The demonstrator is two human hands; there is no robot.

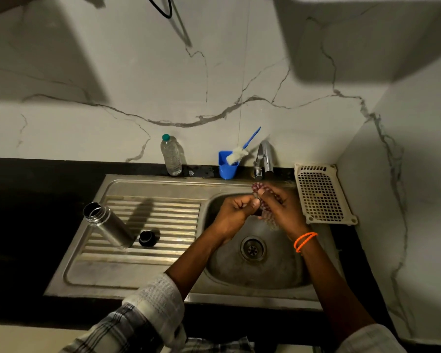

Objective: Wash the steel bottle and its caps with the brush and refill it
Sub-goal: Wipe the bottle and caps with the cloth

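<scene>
Meeting over the sink (pixel 148 184) basin beneath the tap (pixel 264 156), the left hand (pixel 233 212) pinches a small dark piece, possibly a cap, while the right hand (pixel 280 207) grips a mesh scrubber (pixel 266 200). Left of the basin, on the ribbed drainboard, the steel bottle (pixel 107 225) stands open beside a black cap (pixel 148 238); the brush (pixel 241 151) rests in a blue cup (pixel 227 166) behind the sink.

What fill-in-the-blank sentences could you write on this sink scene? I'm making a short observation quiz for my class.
1. The steel bottle stands uncapped on the sink's ribbed ____.
2. The black cap sits just to the ____ of the steel bottle's base.
3. The bottle brush rests in a ____ cup beside the tap.
4. Both hands, left hand and right hand, work over the sink ____.

Missing words: drainboard; right; blue; basin
</scene>
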